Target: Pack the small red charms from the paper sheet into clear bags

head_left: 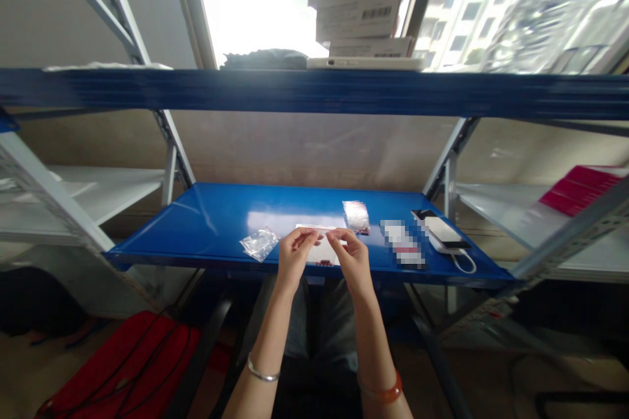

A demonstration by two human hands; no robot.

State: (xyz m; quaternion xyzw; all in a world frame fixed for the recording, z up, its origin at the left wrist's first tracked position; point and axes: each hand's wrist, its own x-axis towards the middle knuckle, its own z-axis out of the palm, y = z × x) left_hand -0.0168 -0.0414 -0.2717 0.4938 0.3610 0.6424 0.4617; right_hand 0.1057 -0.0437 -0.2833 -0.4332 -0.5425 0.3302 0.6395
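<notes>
My left hand (pixel 297 243) and my right hand (pixel 350 249) are close together over the front edge of the blue table. Each has its thumb and fingers pinched at the upper edge of a flat white packet (pixel 324 253). Dark and red marks show along the packet's lower edge. Whether it is a bag or a card is too small to tell. Left of my left hand lies a small heap of clear plastic bags (pixel 260 244). Just beyond my right hand is a shiny stack of similar flat packets (pixel 356 217).
A blurred-out white item (pixel 403 244) lies on the blue table (pixel 216 209) to the right. Past it are a phone (pixel 445 232) and a white cable (pixel 466 266). A blue shelf beam (pixel 295 90) crosses above, carrying stacked boxes (pixel 361 13). Metal posts flank both sides.
</notes>
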